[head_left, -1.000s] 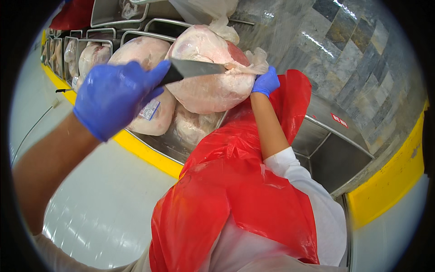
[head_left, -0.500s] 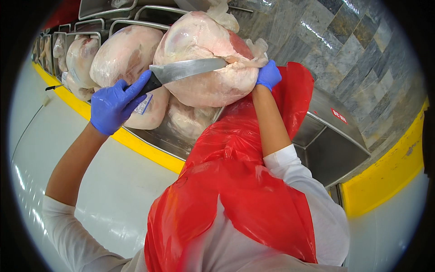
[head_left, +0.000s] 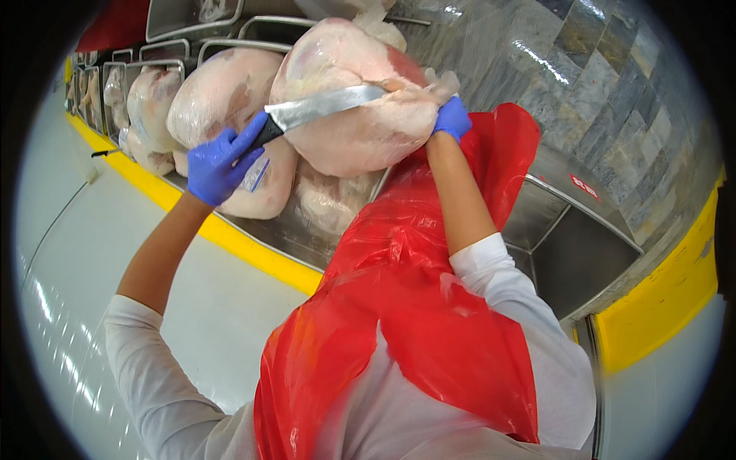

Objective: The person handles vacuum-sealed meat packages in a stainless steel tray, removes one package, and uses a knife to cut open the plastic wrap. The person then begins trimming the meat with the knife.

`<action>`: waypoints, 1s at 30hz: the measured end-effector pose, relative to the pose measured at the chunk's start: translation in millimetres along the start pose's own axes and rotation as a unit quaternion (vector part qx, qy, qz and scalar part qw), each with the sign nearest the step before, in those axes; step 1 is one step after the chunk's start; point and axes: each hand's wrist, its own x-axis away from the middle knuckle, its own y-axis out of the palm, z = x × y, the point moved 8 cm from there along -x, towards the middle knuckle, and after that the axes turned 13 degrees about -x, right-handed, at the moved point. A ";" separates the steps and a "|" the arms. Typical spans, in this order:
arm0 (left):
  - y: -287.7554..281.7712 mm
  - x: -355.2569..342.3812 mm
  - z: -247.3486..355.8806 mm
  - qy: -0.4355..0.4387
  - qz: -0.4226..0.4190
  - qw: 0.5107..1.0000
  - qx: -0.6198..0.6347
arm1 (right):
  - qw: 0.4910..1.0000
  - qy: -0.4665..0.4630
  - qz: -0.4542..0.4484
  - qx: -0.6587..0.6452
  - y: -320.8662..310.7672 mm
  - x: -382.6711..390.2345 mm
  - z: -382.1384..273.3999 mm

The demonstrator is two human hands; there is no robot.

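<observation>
In my blue-gloved left hand (head_left: pixel 222 167) is a black-handled knife (head_left: pixel 310 107); the wide blade lies across a large pale piece of meat (head_left: pixel 341 138), its tip at a cleft with redder flesh. My blue-gloved right hand (head_left: pixel 452 119) is closed at that piece's right edge, beside crumpled translucent wrapping (head_left: pixel 443 84); its fingertips are partly hidden. More big wrapped meat pieces (head_left: pixel 207 100) lie to the left and underneath, one bearing a label (head_left: pixel 254 175). My red apron (head_left: pixel 399 345) reaches up beneath my right forearm.
Steel bins (head_left: pixel 165 47) with wrapped meat line up leftward above a yellow kerb (head_left: pixel 261 257) and pale floor (head_left: pixel 138 230). An empty-looking steel compartment (head_left: pixel 575 253) is at right, beside grey tiling (head_left: pixel 583 115) and another yellow band (head_left: pixel 652 299). A second black-handled item (head_left: pixel 103 153) lies on the left kerb.
Since a second ago my left hand and the knife handle have shifted rightward, with the blade now angled slightly upward to the right. My right hand stays at the meat's edge.
</observation>
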 end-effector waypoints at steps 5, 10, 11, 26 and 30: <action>13.4 6.0 19.0 -0.034 0.040 0.996 0.070 | 0.980 0.104 0.056 -0.157 23.2 -10.0 35.6; -0.2 18.0 35.1 -0.072 0.045 0.995 0.045 | 0.959 -0.240 0.041 0.142 -41.9 16.5 -45.7; -8.1 22.1 34.6 -0.074 0.042 0.996 0.027 | 0.964 -0.260 0.016 0.050 -58.5 11.4 -48.4; 5.7 157.0 58.9 -0.351 0.047 0.921 0.162 | 0.871 -0.287 -0.372 0.144 -143.9 146.4 -118.8; 12.8 171.0 76.5 -0.394 0.071 0.892 0.210 | 0.874 -0.257 -0.388 0.143 -154.6 161.6 -116.2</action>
